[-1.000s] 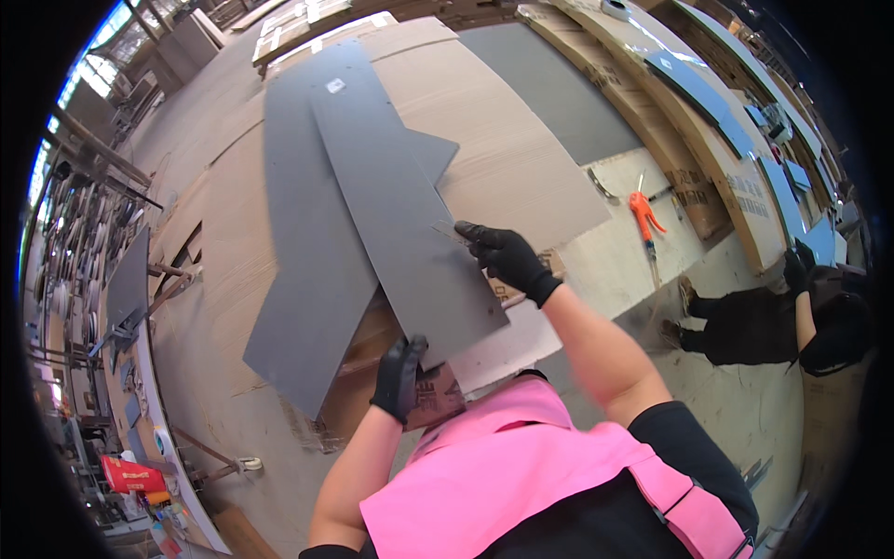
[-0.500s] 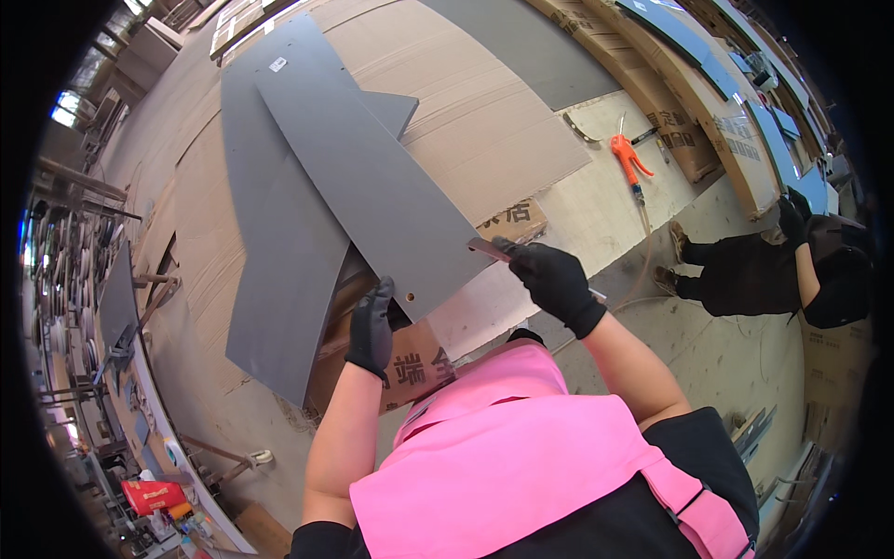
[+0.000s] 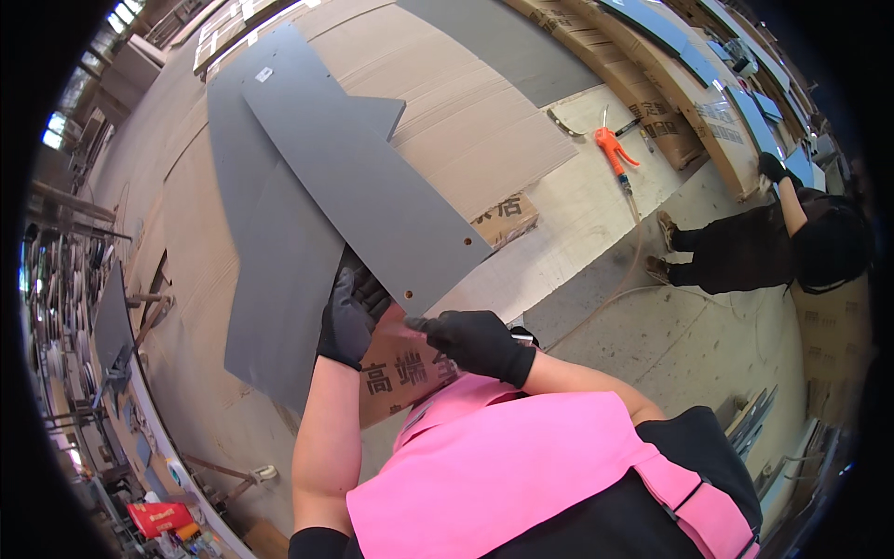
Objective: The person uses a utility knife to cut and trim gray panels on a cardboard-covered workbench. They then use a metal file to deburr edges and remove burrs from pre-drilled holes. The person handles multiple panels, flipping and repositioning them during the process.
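Observation:
A long grey panel (image 3: 363, 172) with two holes near its close end lies slantwise over a wider grey panel (image 3: 279, 242). My left hand (image 3: 349, 317), in a black glove, is at the long panel's near-left corner, palm turned up and fingers extended beside and partly under its edge. Just off the near end, my right hand (image 3: 477, 345), also gloved in black, is closed around a slim flat tool. Its silvery end (image 3: 523, 338) sticks out behind the fist; the front part is smeared by motion, so its exact kind is unclear.
Cardboard sheets (image 3: 456, 102) cover the work surface. An orange air blow gun (image 3: 615, 154) with a hose lies at the right, beside a curved metal piece (image 3: 565, 123). A co-worker (image 3: 745, 247) stands farther right by long cartons (image 3: 689, 84). A cluttered bench (image 3: 177, 475) runs along the left.
My right hand has moved left and nearer with the tool, from the panel's right corner to its near edge. My left hand has shifted slightly left, off the corner, turning palm up.

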The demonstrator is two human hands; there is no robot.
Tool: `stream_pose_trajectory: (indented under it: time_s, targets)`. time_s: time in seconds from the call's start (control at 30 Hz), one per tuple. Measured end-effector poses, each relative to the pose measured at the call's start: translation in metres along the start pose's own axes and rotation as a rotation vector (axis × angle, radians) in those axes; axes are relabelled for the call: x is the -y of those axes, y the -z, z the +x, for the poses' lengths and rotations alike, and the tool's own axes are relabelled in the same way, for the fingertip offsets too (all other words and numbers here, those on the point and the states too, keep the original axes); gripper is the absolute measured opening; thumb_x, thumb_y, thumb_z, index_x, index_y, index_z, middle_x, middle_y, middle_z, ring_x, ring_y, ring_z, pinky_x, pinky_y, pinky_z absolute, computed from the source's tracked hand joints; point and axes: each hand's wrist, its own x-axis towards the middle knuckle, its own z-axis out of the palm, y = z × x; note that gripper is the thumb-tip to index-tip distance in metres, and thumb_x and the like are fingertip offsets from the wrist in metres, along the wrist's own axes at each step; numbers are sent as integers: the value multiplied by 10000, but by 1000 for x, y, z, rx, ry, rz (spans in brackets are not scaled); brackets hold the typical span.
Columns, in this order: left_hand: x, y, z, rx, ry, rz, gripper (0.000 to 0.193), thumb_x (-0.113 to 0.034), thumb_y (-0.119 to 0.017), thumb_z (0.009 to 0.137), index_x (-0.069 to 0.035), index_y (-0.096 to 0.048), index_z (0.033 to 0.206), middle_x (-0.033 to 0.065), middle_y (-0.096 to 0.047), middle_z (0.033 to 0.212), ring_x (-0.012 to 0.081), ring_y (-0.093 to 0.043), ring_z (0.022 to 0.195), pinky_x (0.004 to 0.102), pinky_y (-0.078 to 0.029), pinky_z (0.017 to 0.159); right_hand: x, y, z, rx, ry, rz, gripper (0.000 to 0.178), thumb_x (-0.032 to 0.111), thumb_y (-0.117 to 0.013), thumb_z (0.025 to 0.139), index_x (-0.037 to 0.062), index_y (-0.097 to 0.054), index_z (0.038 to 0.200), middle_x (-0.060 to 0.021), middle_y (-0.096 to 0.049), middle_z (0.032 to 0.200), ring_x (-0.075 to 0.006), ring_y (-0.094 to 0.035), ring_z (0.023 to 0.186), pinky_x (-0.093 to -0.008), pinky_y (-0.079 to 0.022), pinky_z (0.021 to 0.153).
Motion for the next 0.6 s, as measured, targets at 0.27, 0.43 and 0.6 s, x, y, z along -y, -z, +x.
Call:
stream_pose_trajectory:
  time_s: [0.27,0.43,0.6]
  targets:
    - [6,-14,19,105,-190,164,503,-217,-521,961,-141,-377,1437,95,-538,1306,263,-544,1163,414,-466,963,-77,17,-13,-352,20,759,135,55,-514,910,2,-611,987,-93,-629,779,-163,-618,688,-295,-520,653]
    - [19,-15,9,122,-46,15,433,-249,-497,972,-10,-483,1333,118,-581,1274,246,-540,1169,419,-444,996,-42,3,-6,-349,-385,1301,279,107,-543,947,-38,-600,1179,-55,-646,835,-114,-624,738,-271,-523,688]
    - [47,-51,59,95,67,26,400,-250,-501,973,-1,-517,1285,124,-601,1240,246,-554,1151,400,-462,977,-62,54,-22,-395,-654,1334,310,158,-569,959,-35,-593,1200,-59,-651,821,-116,-624,693,-271,-547,618]
